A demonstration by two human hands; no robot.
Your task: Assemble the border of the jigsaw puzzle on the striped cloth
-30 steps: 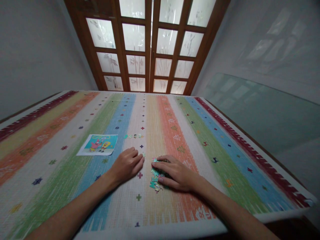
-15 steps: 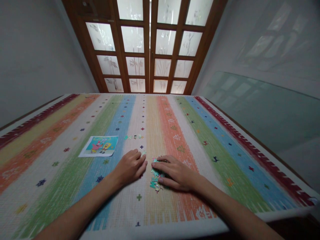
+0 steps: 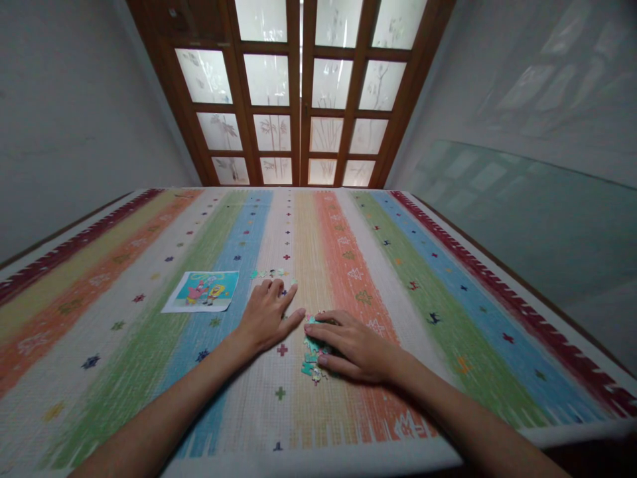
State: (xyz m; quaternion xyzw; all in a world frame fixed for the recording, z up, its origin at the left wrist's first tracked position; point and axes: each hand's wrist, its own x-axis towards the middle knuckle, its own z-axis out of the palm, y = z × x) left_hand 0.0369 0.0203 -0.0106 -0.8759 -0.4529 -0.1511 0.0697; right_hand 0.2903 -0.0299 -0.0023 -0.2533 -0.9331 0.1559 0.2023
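Note:
My left hand [image 3: 269,315] is over the striped cloth, its fingers spread and the thumb stretched to the right. Its fingertips lie just below a short row of jigsaw puzzle pieces [image 3: 269,273]. By the index fingertip there is a small pale piece, partly hidden. My right hand [image 3: 355,348] rests with its fingers stretched over a pile of puzzle pieces [image 3: 311,365], mostly teal, and covers the pile's right side. Left of my left hand lies a printed picture [image 3: 206,291] of a pink and a yellow cartoon figure on a blue background.
A striped, patterned cloth [image 3: 318,411] covers the large table. Walls [image 3: 60,119] flank it on both sides, and a glass sheet [image 3: 522,219] leans at the right. Wooden doors with frosted panes [image 3: 303,109] stand beyond the far edge.
My left hand has moved up towards the row of pieces, and its fingers have spread from a curled pose. My right hand stays on the pile. The view has shifted slightly.

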